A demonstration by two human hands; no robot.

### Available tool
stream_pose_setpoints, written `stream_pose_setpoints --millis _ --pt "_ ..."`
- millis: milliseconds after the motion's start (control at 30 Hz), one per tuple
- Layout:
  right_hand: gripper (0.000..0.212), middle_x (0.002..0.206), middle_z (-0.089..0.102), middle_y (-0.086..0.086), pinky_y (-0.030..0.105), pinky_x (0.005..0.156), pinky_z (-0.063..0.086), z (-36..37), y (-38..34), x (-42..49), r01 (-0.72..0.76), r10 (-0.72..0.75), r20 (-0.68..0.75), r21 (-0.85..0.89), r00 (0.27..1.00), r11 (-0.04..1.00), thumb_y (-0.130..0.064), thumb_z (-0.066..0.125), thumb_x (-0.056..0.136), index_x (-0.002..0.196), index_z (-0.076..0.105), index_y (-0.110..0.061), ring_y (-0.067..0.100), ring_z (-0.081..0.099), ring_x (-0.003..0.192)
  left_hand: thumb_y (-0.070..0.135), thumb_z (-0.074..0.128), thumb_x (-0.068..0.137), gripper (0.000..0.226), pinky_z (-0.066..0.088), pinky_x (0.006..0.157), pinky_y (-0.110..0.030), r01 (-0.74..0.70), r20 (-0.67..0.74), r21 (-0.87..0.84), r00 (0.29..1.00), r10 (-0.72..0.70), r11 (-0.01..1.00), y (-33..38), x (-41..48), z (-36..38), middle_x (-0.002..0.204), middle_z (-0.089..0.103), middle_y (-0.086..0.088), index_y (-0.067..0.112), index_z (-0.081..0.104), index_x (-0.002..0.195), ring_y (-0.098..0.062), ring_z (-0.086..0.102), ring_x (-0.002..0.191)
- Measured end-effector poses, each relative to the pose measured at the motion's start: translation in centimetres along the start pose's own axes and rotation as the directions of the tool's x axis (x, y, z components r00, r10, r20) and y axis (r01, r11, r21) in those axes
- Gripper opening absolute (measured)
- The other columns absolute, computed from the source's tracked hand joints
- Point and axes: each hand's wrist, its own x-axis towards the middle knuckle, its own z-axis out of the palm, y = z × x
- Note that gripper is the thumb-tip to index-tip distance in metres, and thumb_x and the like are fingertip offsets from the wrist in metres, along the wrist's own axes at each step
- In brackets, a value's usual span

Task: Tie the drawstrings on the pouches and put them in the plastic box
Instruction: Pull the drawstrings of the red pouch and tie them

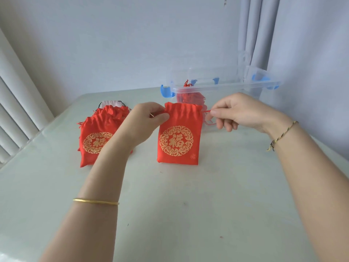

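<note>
A red pouch [178, 137] with a gold round emblem lies flat on the table, its neck partly gathered. My left hand [149, 120] pinches the drawstring at the neck's left end. My right hand [239, 112] pinches the red drawstring [206, 111] coming out of the right end, held taut. Behind them stands the clear plastic box [224, 82] with blue latches, with red pouches [188, 96] inside. A pile of red pouches [96, 135] lies to the left, partly hidden by my left forearm.
A pale pouch with a black cord [111, 103] sits at the back of the pile. The table [188, 205] is pale and glossy, with its left edge near a white radiator. A wall and grey curtains stand behind the box.
</note>
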Motion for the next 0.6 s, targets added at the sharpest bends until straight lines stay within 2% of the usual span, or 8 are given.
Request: stream_pose_setpoints --millis 67,100,167,233,300,400,500,600 --pt "0.028 0.064 0.061 0.003 0.017 0.045 0.039 -0.2 0.2 0.0 -0.006 0.006 -0.003 0.010 1.000 1.000 -0.008 0.045 0.095 0.077 0.063 -0.020 0.003 0.051 0.041 0.018 0.057 0.091 0.019 0.040 0.066 -0.016 0.008 0.013 0.044 1.000 -0.009 0.999 -0.1 0.0 -0.4 0.081 0.061 0.003 0.013 0.066 0.107 -0.011 0.055 0.075" --pt "0.027 0.065 0.061 0.004 0.017 0.046 0.040 -0.2 0.2 0.0 -0.011 0.011 -0.001 0.014 1.000 1.000 -0.007 0.043 0.096 0.085 0.064 -0.019 0.003 0.052 0.042 0.018 0.056 0.091 0.018 0.041 0.068 -0.019 0.016 0.019 0.052 1.000 -0.017 0.999 -0.2 0.0 -0.7 0.085 0.063 -0.002 0.014 0.067 0.105 -0.015 0.055 0.079" --pt "0.028 0.068 0.062 0.005 0.016 0.047 0.042 -0.2 0.3 0.0 -0.015 0.014 0.004 0.025 1.000 1.000 -0.004 0.039 0.097 0.104 0.062 -0.019 0.002 0.053 0.043 0.018 0.057 0.091 0.013 0.040 0.066 -0.026 0.026 0.024 0.028 0.999 -0.027 0.999 -0.4 -0.1 -1.2 0.084 0.062 -0.012 0.021 0.069 0.093 -0.018 0.051 0.075" --pt "0.028 0.070 0.062 0.007 0.016 0.049 0.043 -0.2 0.3 0.0 -0.009 0.009 -0.004 0.035 1.000 0.999 -0.003 0.038 0.097 0.110 0.058 -0.017 0.003 0.054 0.044 0.020 0.057 0.090 0.016 0.039 0.064 -0.027 0.030 0.018 -0.007 0.999 -0.030 1.000 -0.4 -0.3 -1.6 0.078 0.058 -0.009 0.028 0.068 0.083 -0.017 0.047 0.069" --pt "0.020 0.071 0.064 0.009 0.019 0.050 0.045 -0.2 0.2 0.0 0.003 -0.002 -0.034 0.024 0.999 1.000 -0.004 0.040 0.096 0.106 0.056 -0.013 0.005 0.056 0.046 0.021 0.057 0.090 0.015 0.043 0.067 -0.025 0.057 0.008 -0.052 0.998 -0.057 0.997 -0.6 -0.3 -2.0 0.077 0.058 -0.002 0.026 0.069 0.082 -0.014 0.048 0.070" --pt "0.011 0.071 0.066 0.011 0.022 0.050 0.046 -0.1 0.2 0.0 0.009 -0.006 -0.105 0.024 0.994 1.000 -0.007 0.046 0.095 0.086 0.051 -0.011 0.008 0.057 0.045 0.026 0.057 0.090 0.017 0.047 0.076 -0.030 0.107 -0.030 -0.129 0.993 -0.112 0.986 -1.0 -0.3 -2.1 0.075 0.059 0.003 0.024 0.070 0.079 -0.014 0.050 0.073" --pt "0.017 0.063 0.065 0.008 0.018 0.044 0.043 -0.2 0.3 0.1 -0.006 0.026 -0.165 0.116 0.986 0.993 -0.015 0.054 0.093 0.076 0.051 -0.012 0.007 0.054 0.041 0.029 0.055 0.092 0.024 0.044 0.069 -0.028 0.155 -0.059 -0.272 0.982 -0.178 0.950 -1.5 -0.1 -2.1 0.060 0.055 0.009 0.018 0.071 0.076 -0.012 0.045 0.061" --pt "0.024 0.053 0.058 0.000 0.016 0.042 0.036 0.0 0.7 0.4 -0.056 0.113 -0.175 0.300 0.978 0.952 -0.026 0.058 0.090 0.069 0.055 -0.014 0.005 0.047 0.038 0.032 0.051 0.094 0.033 0.043 0.061 -0.021 0.207 -0.057 -0.395 0.967 -0.249 0.895 -1.6 0.0 -2.0 0.058 0.050 0.006 0.014 0.068 0.072 -0.005 0.042 0.049"
